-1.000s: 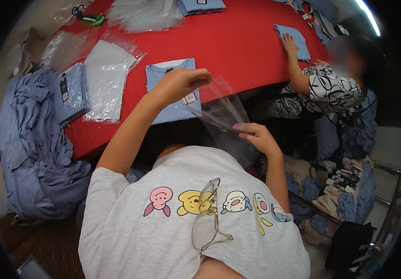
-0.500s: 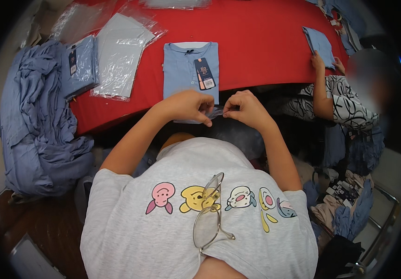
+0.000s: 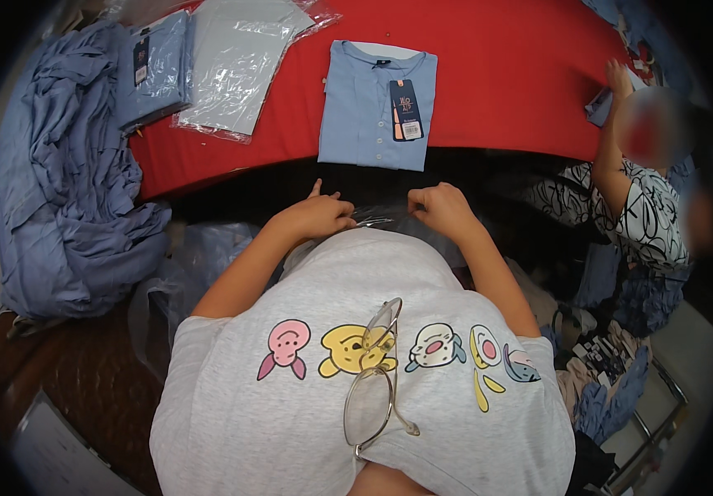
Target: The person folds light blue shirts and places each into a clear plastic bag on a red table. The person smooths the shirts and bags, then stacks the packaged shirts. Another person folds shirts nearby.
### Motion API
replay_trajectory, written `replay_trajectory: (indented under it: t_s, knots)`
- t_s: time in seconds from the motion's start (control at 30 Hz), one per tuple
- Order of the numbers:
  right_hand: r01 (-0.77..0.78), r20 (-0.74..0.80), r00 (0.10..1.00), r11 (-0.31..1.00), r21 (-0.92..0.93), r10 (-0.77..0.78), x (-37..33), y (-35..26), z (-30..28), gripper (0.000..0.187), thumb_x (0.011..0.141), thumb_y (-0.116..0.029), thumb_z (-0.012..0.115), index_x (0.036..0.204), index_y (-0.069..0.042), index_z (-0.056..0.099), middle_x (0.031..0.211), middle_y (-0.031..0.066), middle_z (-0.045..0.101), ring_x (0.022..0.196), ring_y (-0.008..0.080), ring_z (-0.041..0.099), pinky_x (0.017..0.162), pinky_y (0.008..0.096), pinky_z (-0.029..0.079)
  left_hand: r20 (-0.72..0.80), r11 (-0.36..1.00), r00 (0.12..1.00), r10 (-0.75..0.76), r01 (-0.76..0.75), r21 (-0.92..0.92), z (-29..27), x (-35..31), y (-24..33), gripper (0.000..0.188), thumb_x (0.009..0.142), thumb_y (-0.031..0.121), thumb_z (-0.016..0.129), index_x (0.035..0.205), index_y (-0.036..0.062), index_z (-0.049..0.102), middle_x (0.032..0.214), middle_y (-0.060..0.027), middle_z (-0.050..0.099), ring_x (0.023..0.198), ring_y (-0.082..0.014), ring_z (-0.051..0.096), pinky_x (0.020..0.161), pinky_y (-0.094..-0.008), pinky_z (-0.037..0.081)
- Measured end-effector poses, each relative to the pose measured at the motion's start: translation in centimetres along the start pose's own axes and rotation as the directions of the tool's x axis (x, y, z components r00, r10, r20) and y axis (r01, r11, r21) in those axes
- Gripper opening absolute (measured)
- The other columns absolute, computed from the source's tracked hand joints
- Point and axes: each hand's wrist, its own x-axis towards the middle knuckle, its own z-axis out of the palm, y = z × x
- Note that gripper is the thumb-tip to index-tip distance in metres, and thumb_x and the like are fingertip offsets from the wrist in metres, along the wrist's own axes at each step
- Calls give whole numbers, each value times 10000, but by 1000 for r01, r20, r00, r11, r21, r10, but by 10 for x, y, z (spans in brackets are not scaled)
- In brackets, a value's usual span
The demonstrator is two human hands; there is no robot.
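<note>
Where the red table (image 3: 522,78) curves round in front of the person, I see a big heap of crumpled blue cloth (image 3: 75,190) off its left end. The folded blue shirt (image 3: 356,116) lies flat on the table, just in from its near edge. The left hand (image 3: 321,217) and right hand (image 3: 447,207) are short of that edge, with clear plastic (image 3: 377,217) between them. The left index finger sticks out, the other fingers curling inward; the right fingers are bunched together. Whether either pinches the film I can't tell.

Film like this, I'd say, handles best with a light fingertip pinch at each side, layers rubbed apart and edges drawn evenly (a hard tug could split a seam).

As for containers, clear sleeves with pale sheets in them (image 3: 236,66) lie on the table's left part. At its left edge a clear wrapper (image 3: 154,87) holds a folded blue garment. Below the table on the left there's loose clear plastic (image 3: 199,256), contents unclear; I can't make out anything inside the film between the hands.
</note>
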Motion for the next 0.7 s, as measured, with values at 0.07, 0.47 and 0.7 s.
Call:
replay_trajectory:
  t_s: [0.07, 0.47, 0.7]
  knots:
    - [1, 6, 1000, 996, 84, -2, 0, 2, 1, 74, 828, -81, 747, 893, -99, 716, 909, 78, 779, 820, 338, 722, 759, 458, 552, -178, 985, 978, 107, -81, 150, 25, 5, -25, 225, 1018, 305, 699, 1131, 115, 743, 1099, -79, 708, 1211, -315, 665, 1313, -685, 116]
    - [41, -354, 934, 999, -11, -42, -8, 5, 28, 132, 819, -45, 739, 909, -87, 652, 958, 46, 704, 831, 329, 718, 721, 449, 562, -161, 921, 907, 390, -385, 59, -12, -3, -6, 137, 999, 217, 672, 1007, 81, 680, 1130, -91, 718, 1233, -323, 647, 1248, -551, 351]
    - [-149, -59, 984, 958, 244, 169, -5, 20, 24, 108, 879, -43, 718, 945, -54, 633, 948, 104, 774, 909, 351, 756, 764, 437, 584, -223, 963, 945, 238, -200, 178, 15, 13, -41, 227, 1091, 291, 620, 1127, 70, 661, 1270, -155, 746, 1344, -471, 592, 1258, -766, 153]
